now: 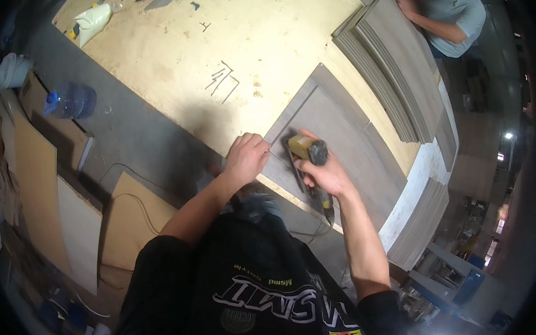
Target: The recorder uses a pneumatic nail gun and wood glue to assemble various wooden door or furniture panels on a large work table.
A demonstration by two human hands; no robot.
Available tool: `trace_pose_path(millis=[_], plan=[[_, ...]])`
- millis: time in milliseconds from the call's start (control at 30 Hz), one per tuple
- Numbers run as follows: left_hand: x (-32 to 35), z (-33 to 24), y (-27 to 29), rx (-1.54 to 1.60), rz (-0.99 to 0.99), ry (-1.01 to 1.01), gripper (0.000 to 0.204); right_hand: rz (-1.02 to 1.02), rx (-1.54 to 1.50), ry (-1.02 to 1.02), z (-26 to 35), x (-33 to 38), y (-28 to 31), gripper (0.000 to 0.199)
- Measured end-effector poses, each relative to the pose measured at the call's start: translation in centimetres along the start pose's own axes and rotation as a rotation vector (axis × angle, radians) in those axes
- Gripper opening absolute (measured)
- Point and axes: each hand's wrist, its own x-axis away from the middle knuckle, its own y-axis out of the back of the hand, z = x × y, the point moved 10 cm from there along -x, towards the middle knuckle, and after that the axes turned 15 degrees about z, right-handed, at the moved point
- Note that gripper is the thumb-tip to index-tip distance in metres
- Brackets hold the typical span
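A grey wood-grain panel [352, 136] lies flat on the pale plywood tabletop [182, 54], near its front edge. A long dark line, either a groove or a thin strip, runs along the panel's left side. My right hand [324, 172] is wrapped around a yellow-and-black nail gun [306, 149], held over the left part of the panel; a thin hose trails from its lower end. At the panel's near left corner, my left hand [248, 158] has its fingers curled together, fingertips by the end of the dark line. What they pinch is too small to make out.
Tall stacks of grey panels [386, 63] stand at the far right, with a co-worker's hand [408, 7] on them. Several thin dark strips [223, 82] lie mid-table. A pale bag [93, 23] sits at the left edge. A blue water jug [72, 100] and leaning boards [34, 180] are left.
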Motion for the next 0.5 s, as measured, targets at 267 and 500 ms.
trace_pose_path(millis=[267, 500], plan=[[-5.1, -1.1, -0.9, -0.181, -0.016, 0.091, 0.020, -0.166, -0.229, 0.063, -6.1, 8.8, 1.7, 0.077], [-14.3, 0.7, -2.9, -0.121, 0.050, 0.315, 0.018, -0.216, -0.386, 0.026, -10.3, 11.5, 2.7, 0.076]])
